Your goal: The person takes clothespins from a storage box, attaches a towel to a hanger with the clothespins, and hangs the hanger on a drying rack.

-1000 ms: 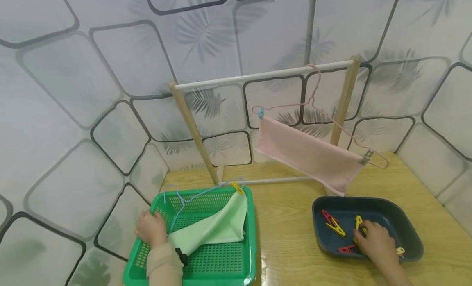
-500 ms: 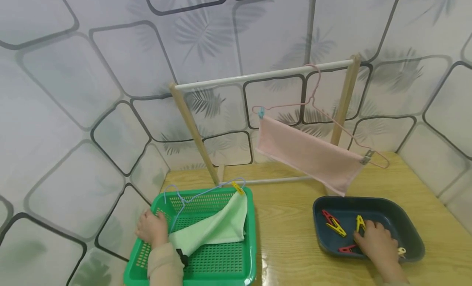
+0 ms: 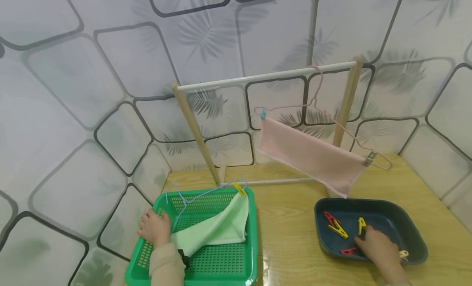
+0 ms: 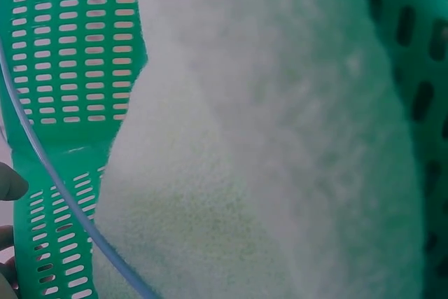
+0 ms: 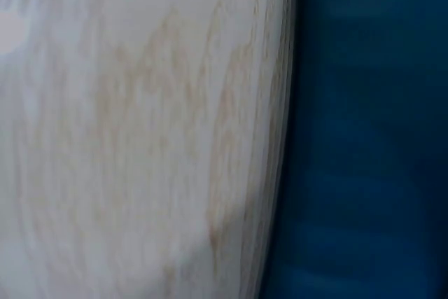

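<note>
My left hand point(image 3: 155, 227) grips the left rim of a green plastic basket point(image 3: 252, 237); its fingertips point(image 4: 10, 183) show beside the perforated wall in the left wrist view. Inside lie a light green towel point(image 3: 221, 228) and a blue hanger point(image 3: 200, 195). A yellow clothespin point(image 3: 239, 188) clips the towel at one hanger end, and a black clip point(image 3: 183, 258) sits at the other. My right hand point(image 3: 381, 249) is in a dark blue tray point(image 3: 414, 241), pinching a small black clothespin point(image 3: 363, 233), partly hidden by the fingers. Just beyond it lies a yellow clothespin point(image 3: 361, 223).
Red point(image 3: 332, 217) and yellow clothespins point(image 3: 338, 229), another red one point(image 3: 348, 251) and a cream clip point(image 3: 403, 254) lie in the tray. A pink towel point(image 3: 311, 155) hangs from a pink hanger point(image 3: 337, 124) on the rack's white rail point(image 3: 265, 76). Patterned walls stand behind and beside the table point(image 3: 285, 220).
My right hand's fingers have drawn together and pulled back slightly from the yellow clothespin, with a black clothespin now showing between them. My left hand stays on the basket rim.
</note>
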Demonstrator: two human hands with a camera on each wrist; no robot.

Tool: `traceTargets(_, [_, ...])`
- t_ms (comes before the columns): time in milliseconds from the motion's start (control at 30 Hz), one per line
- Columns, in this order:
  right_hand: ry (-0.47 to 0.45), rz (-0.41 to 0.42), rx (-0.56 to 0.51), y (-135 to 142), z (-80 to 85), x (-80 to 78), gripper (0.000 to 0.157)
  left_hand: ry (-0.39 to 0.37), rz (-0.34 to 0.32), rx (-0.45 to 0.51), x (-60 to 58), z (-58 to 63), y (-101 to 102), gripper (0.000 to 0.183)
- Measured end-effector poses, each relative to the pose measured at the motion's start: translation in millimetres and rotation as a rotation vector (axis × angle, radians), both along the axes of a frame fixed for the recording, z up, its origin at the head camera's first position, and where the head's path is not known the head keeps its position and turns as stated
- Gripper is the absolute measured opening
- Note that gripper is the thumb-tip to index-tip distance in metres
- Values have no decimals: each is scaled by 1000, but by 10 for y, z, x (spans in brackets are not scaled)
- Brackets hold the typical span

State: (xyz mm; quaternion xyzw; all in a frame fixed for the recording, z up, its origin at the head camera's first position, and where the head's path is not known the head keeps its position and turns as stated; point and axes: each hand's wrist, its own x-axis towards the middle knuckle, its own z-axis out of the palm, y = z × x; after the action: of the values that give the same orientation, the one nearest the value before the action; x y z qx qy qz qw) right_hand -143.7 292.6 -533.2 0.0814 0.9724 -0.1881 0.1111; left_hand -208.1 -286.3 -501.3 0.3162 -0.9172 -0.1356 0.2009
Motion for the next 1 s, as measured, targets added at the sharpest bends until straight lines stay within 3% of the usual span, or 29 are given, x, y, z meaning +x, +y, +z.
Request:
traceTargets(200, [-1,10,-6,4,-11,-7,71,-5,7,-6,-5,-35,-14,42])
traceTargets(500, [-33,-9,-61,4,-10,3,32,18,-6,-4,-18,-56,-25,42])
traceTargets(600, [-2,-20,-70,-2,-15,23,33,27,-7,-8,-13,-49,-23,43])
traceTargets(767, [61,-48,-64,-18,-3,50,47,50,-11,-11,0,-24,-5,42])
traceTargets(1000, [90,-52,-62,-31,-23,51,25,44,-15,-6,12,-8,11,42])
